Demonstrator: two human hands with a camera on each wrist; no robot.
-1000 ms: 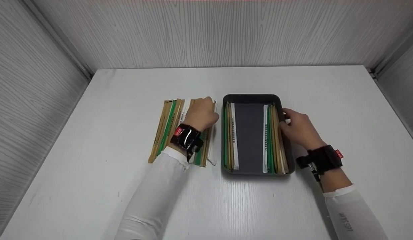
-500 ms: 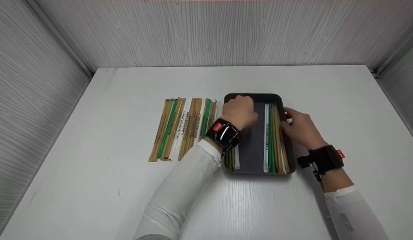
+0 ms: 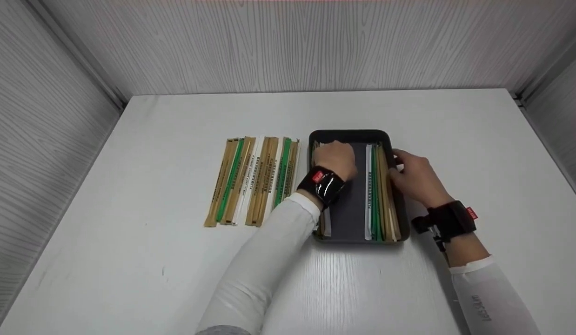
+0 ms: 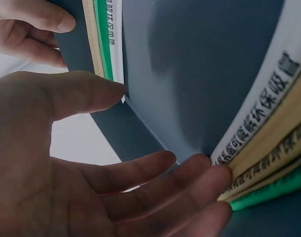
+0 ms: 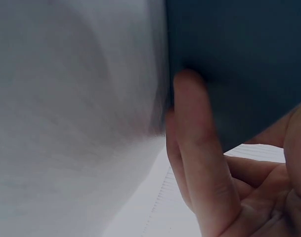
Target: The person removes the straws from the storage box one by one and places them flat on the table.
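Observation:
My left hand [image 3: 335,160] is inside a dark grey tray [image 3: 351,136], over the straws along its left wall. In the left wrist view its fingers are extended, and the fingertips [image 4: 219,178] touch a white wrapped straw [image 4: 259,106] and the brown and green ones beside it. The thumb stands apart, with nothing between it and the fingers. My right hand [image 3: 418,179] grips the tray's right wall, the thumb at the rim and the fingers against the outer side [image 5: 194,113]. White, green and brown wrapped straws [image 3: 378,195] line the tray's right inner side.
Left of the tray, a row of wrapped straws [image 3: 255,181] in brown, green and white lies side by side on the white table [image 3: 130,223]. My left forearm covers the row's lower right part. Grey wood-grain panels [image 3: 288,46] stand behind and at both sides.
My left hand has moved right, from the right end of the straw row into the tray, then slightly lower there. The right hand has kept its grip on the tray.

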